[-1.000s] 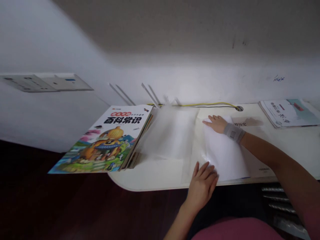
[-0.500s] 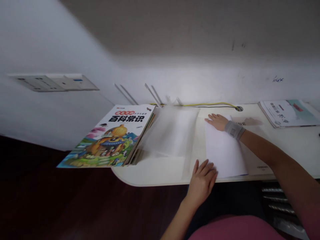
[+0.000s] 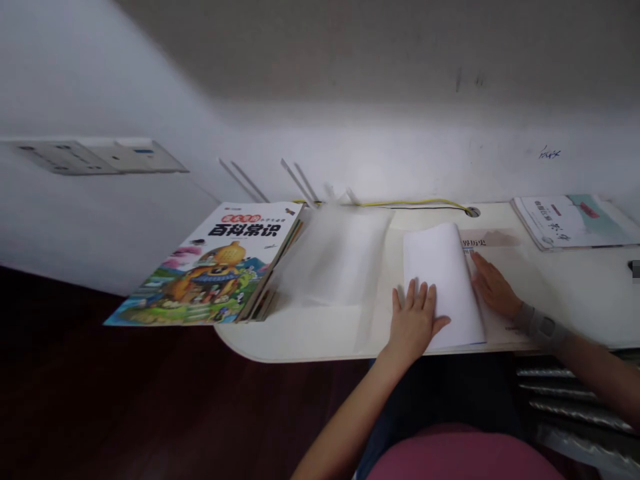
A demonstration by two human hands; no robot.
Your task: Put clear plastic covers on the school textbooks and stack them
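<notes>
A book (image 3: 507,293) with a pale cover and Chinese print lies near the front edge of the white desk. Its left part is hidden by a white sheet or opened cover (image 3: 443,280) folded over it. My left hand (image 3: 413,323) lies on the lower left of this white flap, fingers spread. Along the flap's right edge rests my right hand (image 3: 495,290), fingers stretched out, a grey band on its wrist. Neither hand grips anything. A clear plastic sheet (image 3: 375,293) extends from beneath the book to the left.
Several books with a colourful top cover (image 3: 220,273) are stacked at the desk's left end, overhanging it. Frosted sheets (image 3: 335,260) lie beside them. More books (image 3: 570,223) sit at the back right. A yellow cable (image 3: 400,202) runs along the wall to a hole (image 3: 472,212).
My right hand has moved from the flap's top left to its right edge, nearer me. My left hand has slid up and right onto the flap, fingers spreading.
</notes>
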